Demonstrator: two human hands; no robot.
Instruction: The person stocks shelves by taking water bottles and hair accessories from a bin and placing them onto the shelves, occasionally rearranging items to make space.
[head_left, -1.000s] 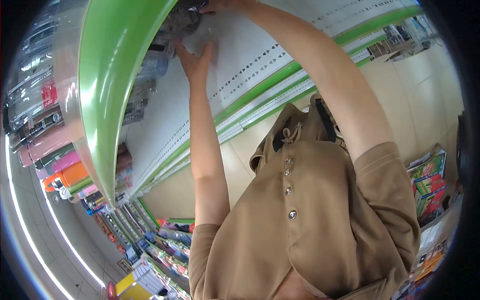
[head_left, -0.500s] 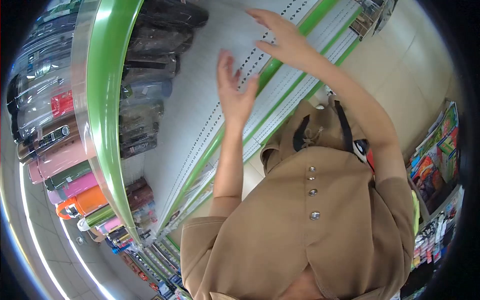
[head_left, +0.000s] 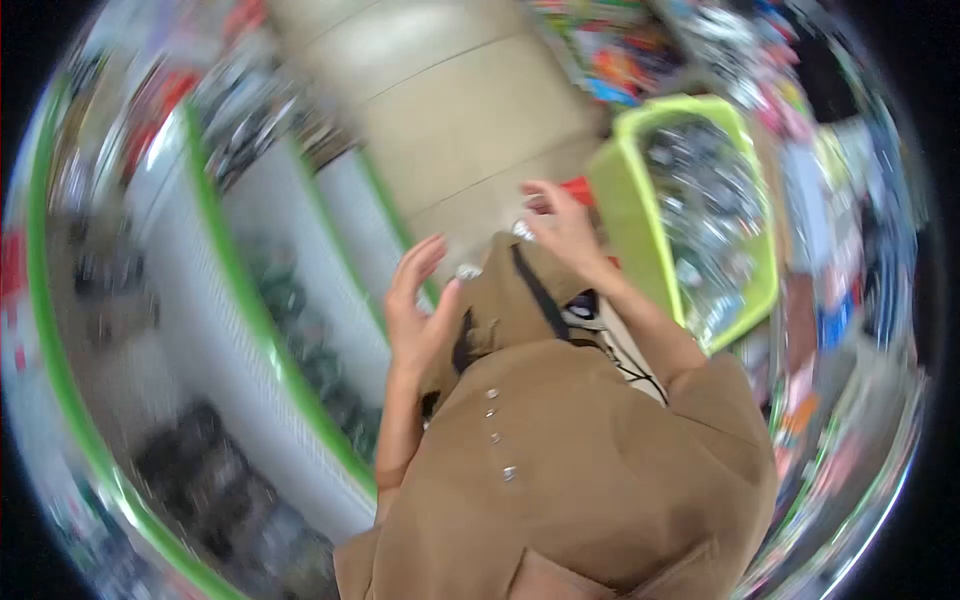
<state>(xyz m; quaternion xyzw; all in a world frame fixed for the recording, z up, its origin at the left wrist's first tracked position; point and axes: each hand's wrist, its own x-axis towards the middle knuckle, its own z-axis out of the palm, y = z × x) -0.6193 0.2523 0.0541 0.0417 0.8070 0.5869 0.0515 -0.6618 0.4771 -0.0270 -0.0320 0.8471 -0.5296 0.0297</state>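
My left hand [head_left: 418, 300] is raised beside the green-edged shelves [head_left: 285, 385], with its fingers and thumb apart and nothing in it. To the right, my right hand [head_left: 562, 225] hangs above the tiled floor, its fingers curled a little and apart, holding nothing. Near its right side stands a yellow-green bin [head_left: 628, 215] full of clear wrapped items [head_left: 705, 205] that are too blurred to name. Neither hand touches the bin or the shelves. A brown garment [head_left: 560, 430] covers my body below both hands.
Dark wrapped goods [head_left: 205, 470] lie on the upper shelf at left, and dark greenish items [head_left: 320, 360] on a lower one. Beige floor tiles [head_left: 440, 110] run ahead. Colourful packages [head_left: 620, 60] stand at the top, with more goods along the right, all blurred.
The view has swung right, away from the shelf of bottles, and the yellow-green bin has come into view. Both hands have moved from over the shelf to in front of my body.
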